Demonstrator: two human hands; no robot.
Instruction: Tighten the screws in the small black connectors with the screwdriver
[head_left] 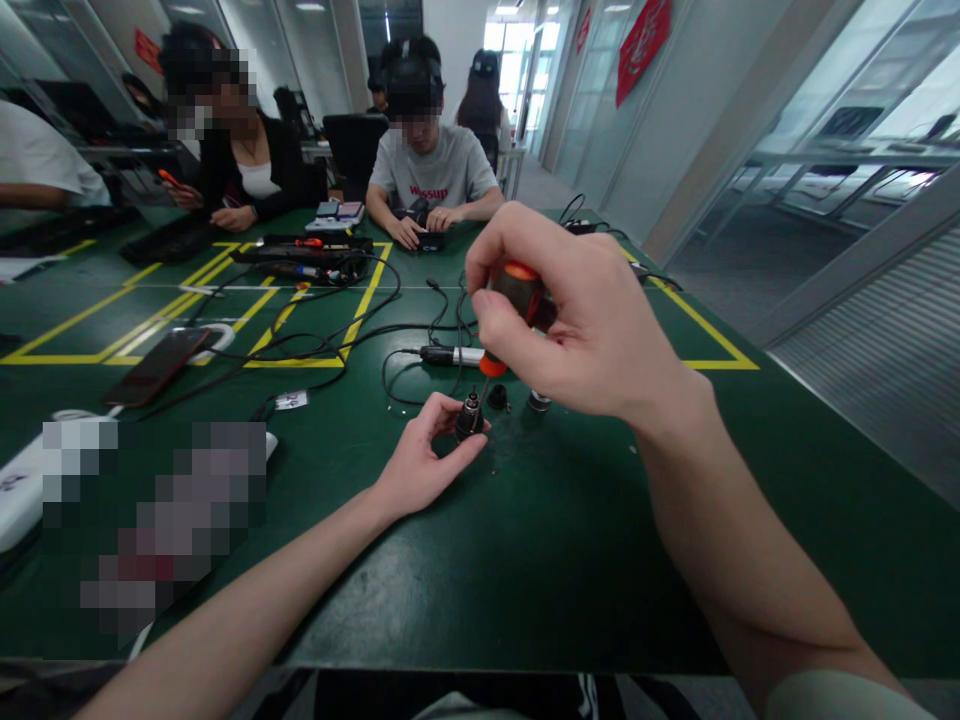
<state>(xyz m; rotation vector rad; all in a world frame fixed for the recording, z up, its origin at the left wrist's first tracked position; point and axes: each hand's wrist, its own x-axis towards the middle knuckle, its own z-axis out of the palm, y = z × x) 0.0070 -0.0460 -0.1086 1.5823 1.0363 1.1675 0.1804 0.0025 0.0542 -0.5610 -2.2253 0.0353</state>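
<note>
My left hand (420, 460) is closed around a small black cylindrical part with a metal top (470, 410), keeping it upright on the green table. A screwdriver with an orange and black handle (493, 366) is gripped from above by my right hand (592, 330). Its thin shaft slants down to the side of the part's metal top; whether the tip touches a screw is too small to tell. Just right of the part lie a small black round piece (497, 397) and a short silver and black piece (538, 402). Behind them rests a black and silver corded stick (442, 355).
Black cables (360, 328) cross the green table (570, 560). At left are a phone (157, 368) and a white power strip (22, 490). A black tray with tools (300, 258) stands farther back. Across the table sit a person in grey (435, 170) and another in black (277, 160).
</note>
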